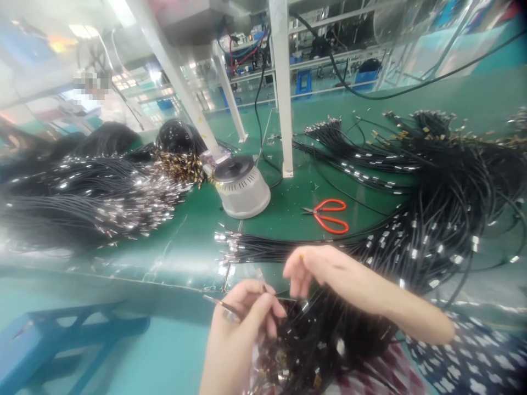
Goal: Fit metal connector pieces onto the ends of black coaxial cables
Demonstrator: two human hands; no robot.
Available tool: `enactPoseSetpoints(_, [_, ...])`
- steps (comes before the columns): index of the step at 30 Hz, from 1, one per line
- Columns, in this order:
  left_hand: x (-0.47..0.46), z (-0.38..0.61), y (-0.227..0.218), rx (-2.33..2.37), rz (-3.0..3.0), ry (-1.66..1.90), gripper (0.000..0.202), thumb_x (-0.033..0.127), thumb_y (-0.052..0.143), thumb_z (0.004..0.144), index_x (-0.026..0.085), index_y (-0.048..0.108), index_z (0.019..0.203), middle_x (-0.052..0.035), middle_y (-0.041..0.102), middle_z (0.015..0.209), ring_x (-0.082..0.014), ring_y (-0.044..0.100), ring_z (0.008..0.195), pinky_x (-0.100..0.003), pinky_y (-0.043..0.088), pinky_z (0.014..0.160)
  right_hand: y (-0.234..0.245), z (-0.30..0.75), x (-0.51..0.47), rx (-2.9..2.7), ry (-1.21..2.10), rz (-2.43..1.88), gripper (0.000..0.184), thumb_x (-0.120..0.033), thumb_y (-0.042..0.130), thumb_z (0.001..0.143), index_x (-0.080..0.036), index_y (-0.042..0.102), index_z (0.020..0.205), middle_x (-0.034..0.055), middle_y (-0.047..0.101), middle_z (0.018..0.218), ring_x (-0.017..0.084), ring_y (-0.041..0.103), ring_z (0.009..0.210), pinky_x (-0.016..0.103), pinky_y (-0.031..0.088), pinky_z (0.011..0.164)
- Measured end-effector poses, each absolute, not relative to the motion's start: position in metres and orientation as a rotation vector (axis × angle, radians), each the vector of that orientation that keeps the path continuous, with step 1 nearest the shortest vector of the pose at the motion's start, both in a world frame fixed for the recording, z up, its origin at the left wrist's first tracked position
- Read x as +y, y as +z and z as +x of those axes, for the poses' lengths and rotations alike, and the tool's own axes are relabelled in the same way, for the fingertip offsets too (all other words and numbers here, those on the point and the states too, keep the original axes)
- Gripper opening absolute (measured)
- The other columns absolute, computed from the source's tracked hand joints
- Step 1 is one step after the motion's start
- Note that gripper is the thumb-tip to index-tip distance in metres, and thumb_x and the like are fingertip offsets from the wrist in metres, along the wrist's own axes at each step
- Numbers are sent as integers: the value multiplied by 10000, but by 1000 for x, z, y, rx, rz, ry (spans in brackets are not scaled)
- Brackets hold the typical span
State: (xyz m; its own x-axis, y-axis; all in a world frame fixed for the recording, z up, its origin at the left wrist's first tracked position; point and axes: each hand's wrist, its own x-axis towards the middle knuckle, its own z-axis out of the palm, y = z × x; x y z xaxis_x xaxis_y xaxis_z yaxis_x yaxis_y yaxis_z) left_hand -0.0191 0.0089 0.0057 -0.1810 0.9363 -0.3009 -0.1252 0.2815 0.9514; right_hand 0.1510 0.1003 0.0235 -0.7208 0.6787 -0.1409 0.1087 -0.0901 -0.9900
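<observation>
My left hand (247, 307) is low in the middle, fingers pinched on slim metal tweezers (220, 305) whose tips point left. My right hand (313, 269) hovers just above and to the right, fingers curled down toward a tangle of black cables with metal ends (317, 340) lying in my lap. Whether the right fingers grip a cable end is hidden by the tangle. A fan of black cables with silver tips (247, 249) lies on the green table (185, 252) just beyond both hands.
Orange-handled scissors (329, 215) lie mid-table. A round grey-white device (241, 186) stands beside a white post (282, 88). Large bundles of black cables (90, 192) fill the left, and more cables (444, 192) the right. A blue stool (61, 340) stands lower left. A person sits far left.
</observation>
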Motion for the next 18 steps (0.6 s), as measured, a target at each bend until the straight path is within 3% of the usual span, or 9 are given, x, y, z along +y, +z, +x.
enactPoseSetpoints(2, [11, -19, 9, 1457, 851, 1177, 88, 261, 644, 830, 178, 638, 803, -5, 684, 624, -100, 545, 475, -197, 390, 461, 24, 157, 103, -1874, 2065, -790, 796, -742, 126, 885, -128, 632, 851, 103, 706, 691, 162, 655, 588, 248, 372, 544])
enactPoseSetpoints(4, [12, -17, 13, 1521, 920, 1147, 96, 262, 662, 806, 169, 673, 828, -9, 682, 611, -108, 550, 473, -208, 426, 471, 26, 160, 104, -1962, 2239, -747, 888, -758, 27, 862, -117, 641, 827, 113, 701, 637, 157, 655, 528, 230, 328, 503])
enactPoseSetpoints(9, [13, -8, 21, 1587, 1020, 1097, 187, 226, 716, 713, 174, 744, 890, -15, 692, 632, -134, 555, 507, -236, 465, 482, 32, 155, 104, -2107, 2380, -738, 893, -745, 28, 873, -107, 642, 762, 116, 695, 608, 123, 623, 460, 197, 303, 465])
enactPoseSetpoints(14, [10, 0, 18, 1612, 1227, 1041, 78, 216, 661, 773, 197, 736, 780, -2, 679, 618, -149, 568, 567, -252, 461, 551, 36, 151, 101, -2103, 2421, -802, 841, -761, 92, 867, -120, 610, 699, 77, 657, 536, 109, 563, 393, 216, 395, 489])
enactPoseSetpoints(18, [7, 4, 16, 1600, 1234, 1034, 136, 233, 628, 804, 184, 685, 692, -4, 646, 612, -147, 544, 584, -252, 441, 562, 33, 150, 101, -2137, 2335, -858, 845, -756, 106, 872, -115, 614, 661, 59, 626, 490, 111, 566, 398, 228, 413, 518])
